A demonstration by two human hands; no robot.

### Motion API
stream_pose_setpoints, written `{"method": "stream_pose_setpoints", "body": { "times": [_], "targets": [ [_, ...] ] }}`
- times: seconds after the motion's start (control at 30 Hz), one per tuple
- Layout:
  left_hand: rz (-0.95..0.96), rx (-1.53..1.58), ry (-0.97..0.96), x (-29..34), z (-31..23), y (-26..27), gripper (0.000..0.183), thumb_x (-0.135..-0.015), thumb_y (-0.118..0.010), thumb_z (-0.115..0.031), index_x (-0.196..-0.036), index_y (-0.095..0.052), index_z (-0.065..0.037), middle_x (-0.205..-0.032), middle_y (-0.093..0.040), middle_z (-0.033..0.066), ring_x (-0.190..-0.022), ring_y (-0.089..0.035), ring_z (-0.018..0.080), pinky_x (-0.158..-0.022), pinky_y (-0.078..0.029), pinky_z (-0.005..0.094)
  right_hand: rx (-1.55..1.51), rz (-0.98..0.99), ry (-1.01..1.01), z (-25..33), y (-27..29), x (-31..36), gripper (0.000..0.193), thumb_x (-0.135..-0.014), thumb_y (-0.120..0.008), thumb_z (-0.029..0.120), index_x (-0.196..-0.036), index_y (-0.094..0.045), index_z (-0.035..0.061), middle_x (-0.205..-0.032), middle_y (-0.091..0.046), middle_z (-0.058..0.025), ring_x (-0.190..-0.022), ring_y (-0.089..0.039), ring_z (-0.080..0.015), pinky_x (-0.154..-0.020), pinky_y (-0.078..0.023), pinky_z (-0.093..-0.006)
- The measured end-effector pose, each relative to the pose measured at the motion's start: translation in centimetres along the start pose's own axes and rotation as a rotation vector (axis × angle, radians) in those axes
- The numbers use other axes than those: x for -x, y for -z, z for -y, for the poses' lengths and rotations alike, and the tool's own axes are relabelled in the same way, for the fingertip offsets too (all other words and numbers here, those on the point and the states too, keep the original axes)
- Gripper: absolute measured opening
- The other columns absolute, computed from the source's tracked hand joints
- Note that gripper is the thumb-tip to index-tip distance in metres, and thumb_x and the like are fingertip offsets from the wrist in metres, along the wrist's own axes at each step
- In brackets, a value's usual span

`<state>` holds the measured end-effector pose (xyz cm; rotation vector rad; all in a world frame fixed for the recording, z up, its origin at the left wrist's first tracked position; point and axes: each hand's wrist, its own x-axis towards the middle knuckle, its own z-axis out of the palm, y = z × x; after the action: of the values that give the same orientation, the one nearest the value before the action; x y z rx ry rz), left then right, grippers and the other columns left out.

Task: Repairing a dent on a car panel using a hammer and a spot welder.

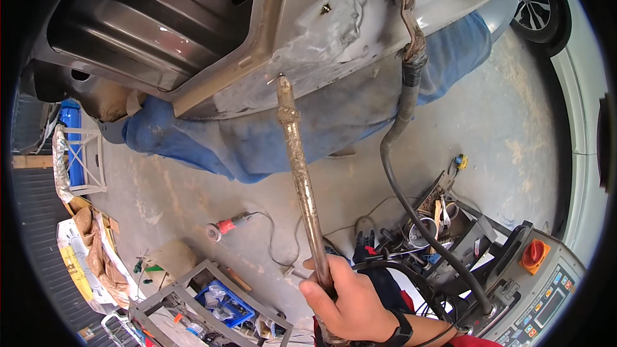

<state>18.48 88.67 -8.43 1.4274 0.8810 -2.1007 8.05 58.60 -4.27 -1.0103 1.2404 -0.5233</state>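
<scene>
My right hand [353,302], with a dark band at the wrist, is wrapped round the lower part of a dent puller [299,167], a long worn metal rod. Its threaded far end reaches up to the lower edge of a grey car panel [379,38]; a thin tip meets or nearly meets the metal there. Around that spot the paint is ground to bare metal [331,32], and a small stud sticks out higher up. To the right, a clamp [411,22] grips the panel, with a thick cable [387,154] running from it. My left hand is out of view.
A blue cloth [257,148] hangs below the panel. The cable runs to a machine with an orange-and-red switch [535,256] at lower right. An angle grinder [228,225] lies on the floor, its cord trailing. Carts with tools [218,302] stand nearby, and a white car [588,135] at right.
</scene>
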Motion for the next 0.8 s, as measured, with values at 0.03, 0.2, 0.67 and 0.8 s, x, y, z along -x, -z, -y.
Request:
{"method": "stream_pose_setpoints", "body": {
  "times": [0.03, 0.2, 0.67, 0.8],
  "targets": [
    [0.001, 0.007, 0.001, 0.0, 0.1, 0.1, 0.036, -0.100, -0.040, -0.037, -0.115, -0.057, -0.009, -0.089, -0.063, 0.0068, -0.080, -0.062, 0.0200, -0.070, -0.052, 0.0352, 0.000, 0.004, 0.002, 0.0, 0.0, -0.2, 0.037, -0.092, -0.063, 0.023, -0.115, -0.050, -0.0036, -0.066, -0.056, -0.0023, -0.058, -0.054, -0.0120, -0.059, -0.045, -0.0260],
    [0.026, 0.025, 0.020, -0.1, 0.0, 0.2, 0.037, -0.100, -0.040, -0.038, -0.115, -0.057, -0.009, -0.089, -0.063, 0.0066, -0.080, -0.062, 0.0197, -0.070, -0.052, 0.0351, -0.281, -0.043, -0.015, 1.3, 0.4, -1.9, 0.039, -0.091, -0.065, 0.023, -0.118, -0.053, -0.0024, -0.072, -0.058, -0.0007, -0.065, -0.053, -0.0072, -0.061, -0.044, -0.0239],
    [-0.059, 0.085, -0.090, 0.1, -0.5, -1.6, 0.033, -0.100, -0.041, -0.035, -0.105, -0.058, -0.007, -0.088, -0.065, 0.0076, -0.077, -0.064, 0.0222, -0.070, -0.053, 0.0365, -1.017, 0.387, -0.125, -3.0, -1.3, -1.2, 0.035, -0.091, -0.062, 0.036, -0.087, -0.052, 0.0025, -0.075, -0.058, -0.0091, -0.066, -0.055, -0.0162, -0.063, -0.042, -0.0242],
    [0.020, 0.037, -0.009, 0.7, -1.8, -1.5, 0.038, -0.100, -0.041, -0.037, -0.118, -0.056, -0.007, -0.105, -0.065, 0.0088, -0.095, -0.063, 0.0226, -0.085, -0.052, 0.0372, 0.117, -0.258, 0.221, 0.4, -2.1, 0.6, 0.041, -0.087, -0.064, 0.019, -0.119, -0.047, 0.0002, -0.071, -0.055, -0.0119, -0.061, -0.058, -0.0296, -0.056, -0.045, -0.0356]
  ]
}}
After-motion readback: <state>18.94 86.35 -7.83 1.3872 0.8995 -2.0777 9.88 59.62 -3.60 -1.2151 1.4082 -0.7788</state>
